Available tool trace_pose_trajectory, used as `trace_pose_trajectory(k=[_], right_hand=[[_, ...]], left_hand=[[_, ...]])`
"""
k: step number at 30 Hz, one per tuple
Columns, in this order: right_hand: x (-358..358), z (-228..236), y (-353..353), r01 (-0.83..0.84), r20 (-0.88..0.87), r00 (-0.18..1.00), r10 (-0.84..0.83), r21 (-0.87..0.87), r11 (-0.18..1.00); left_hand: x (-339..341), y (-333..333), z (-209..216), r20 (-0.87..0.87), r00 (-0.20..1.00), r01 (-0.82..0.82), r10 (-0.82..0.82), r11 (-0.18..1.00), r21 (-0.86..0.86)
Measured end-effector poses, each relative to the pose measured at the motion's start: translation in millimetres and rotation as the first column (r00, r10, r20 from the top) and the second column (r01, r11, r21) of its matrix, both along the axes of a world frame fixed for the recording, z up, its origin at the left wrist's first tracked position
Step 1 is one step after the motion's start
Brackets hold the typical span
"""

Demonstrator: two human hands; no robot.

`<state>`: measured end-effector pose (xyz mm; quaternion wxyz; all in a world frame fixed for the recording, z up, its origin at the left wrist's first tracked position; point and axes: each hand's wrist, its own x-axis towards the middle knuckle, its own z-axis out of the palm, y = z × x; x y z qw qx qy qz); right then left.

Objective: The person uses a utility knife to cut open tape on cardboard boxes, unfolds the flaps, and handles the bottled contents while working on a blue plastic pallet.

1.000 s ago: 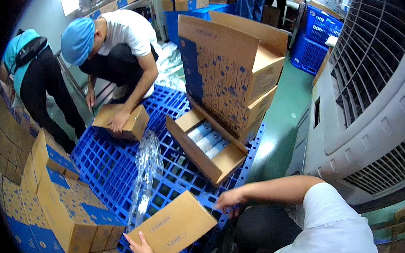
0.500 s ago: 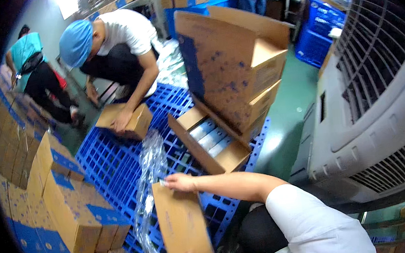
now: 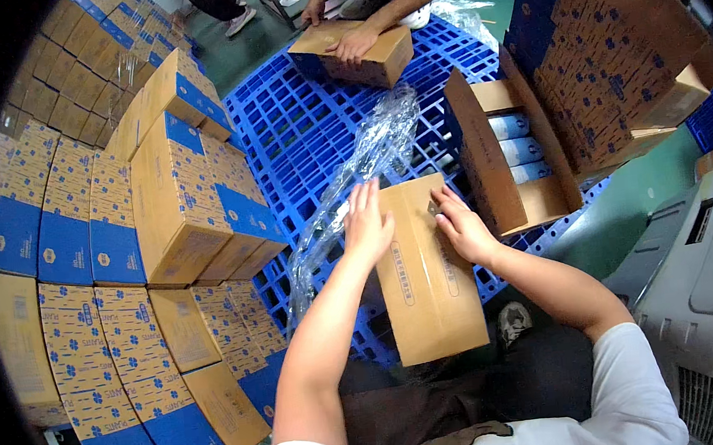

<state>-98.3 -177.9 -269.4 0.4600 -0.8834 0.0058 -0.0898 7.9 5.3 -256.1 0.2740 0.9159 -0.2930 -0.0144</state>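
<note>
A closed brown cardboard box [image 3: 427, 284] lies in front of me, above my knees, clear tape along its top. My left hand [image 3: 368, 228] rests on its far left edge, fingers stretched out and apart. Over the far right edge is my right hand [image 3: 469, 234], with a small grey thing [image 3: 434, 207] showing between its thumb and fingers; its kind is too small to tell. Right of the box stands an open carton [image 3: 486, 152] with several white and blue packs [image 3: 522, 151] inside.
A blue plastic pallet [image 3: 281, 136] lies beneath, with crumpled clear wrap [image 3: 383, 140] across it. Printed cartons [image 3: 130, 344] are stacked on the left. Across from me, a co-worker's hands [image 3: 354, 45] are on another box [image 3: 393, 54]. A grey fan unit [image 3: 700, 277] stands right.
My view has swung down and left. My left hand has moved from the box's near edge to its far left edge. The right hand stays near its far right corner.
</note>
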Motion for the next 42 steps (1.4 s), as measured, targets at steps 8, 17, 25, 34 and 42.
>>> trace_pose_trajectory(k=[8,17,25,34,42], right_hand=[[-3.7,-2.7,-18.5,0.084,-0.103,0.993,-0.062,0.220,0.972],[2.5,-2.0,-1.1,-0.067,-0.030,0.997,0.067,0.001,0.998],[17.8,-5.7,-0.8,-0.234,-0.019,0.972,0.233,-0.038,0.972],[-5.9,29.4,-35.3,-0.077,-0.249,0.957,0.147,0.268,0.960],[-82.6,23.9,-54.1,0.172,-0.412,0.911,-0.031,0.310,0.935]], left_hand=[[25.8,-24.3,-1.0,-0.228,0.971,0.051,-0.064,0.997,-0.061],[28.2,-28.7,10.2,-0.308,0.944,-0.021,0.115,0.957,0.290],[4.0,29.9,-6.1,-0.727,0.682,-0.460,-0.076,0.728,-0.508],[-40.1,90.4,-4.1,-0.741,0.582,-0.810,0.333,0.157,-0.565],[-93.7,146.8,-2.2,-0.440,0.597,-0.778,0.671,0.619,-0.110]])
